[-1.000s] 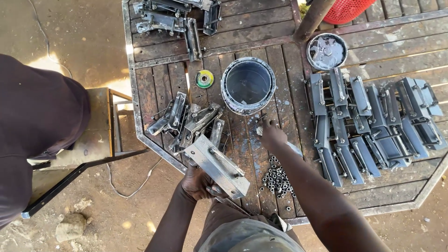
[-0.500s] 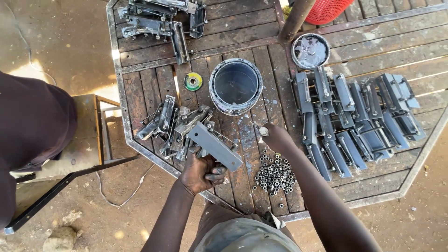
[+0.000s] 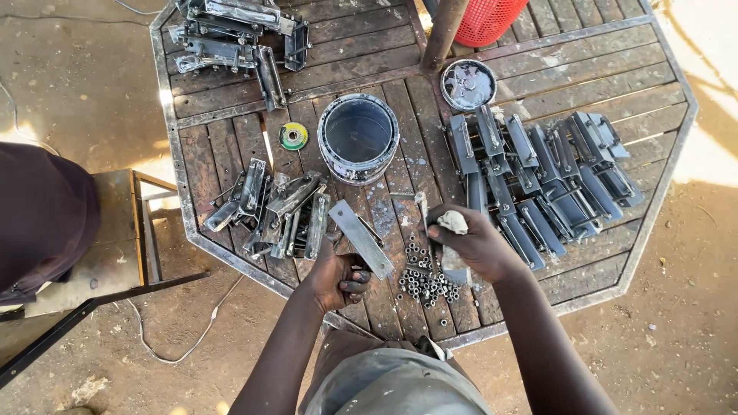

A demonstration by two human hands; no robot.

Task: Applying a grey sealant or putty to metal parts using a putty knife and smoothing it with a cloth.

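While I keep the flat grey metal bracket (image 3: 361, 238) pinched by its near end in my left hand (image 3: 338, 278), it slants up and out over the near middle of the table (image 3: 661, 180), with its far end free in the air. I judge the main risk to lie there: the grip sits on one end only, so the long free part could swing or twist out of my fingers and drop onto the pile of small nuts (image 3: 421, 280) just to its right, scattering them between the table's slats or off the near edge. Its edges look sharp, so a slip could also cut my palm.

My left hand is closed around the bracket, thumb over the top. My right hand (image 3: 480, 244) is curled narrowly around a small pale wad (image 3: 453, 222) and the handle of what looks like a brush (image 3: 427, 219); I cannot tell its exact shape. It hovers over the nuts, near the dark row of finished brackets (image 3: 538, 177) on the right, which a careless elbow could knock.

Farther off stand an open paint tin (image 3: 358, 138), its lid (image 3: 469, 84), and a small green roll (image 3: 293, 137); unpainted brackets (image 3: 273, 211) lie to the left.
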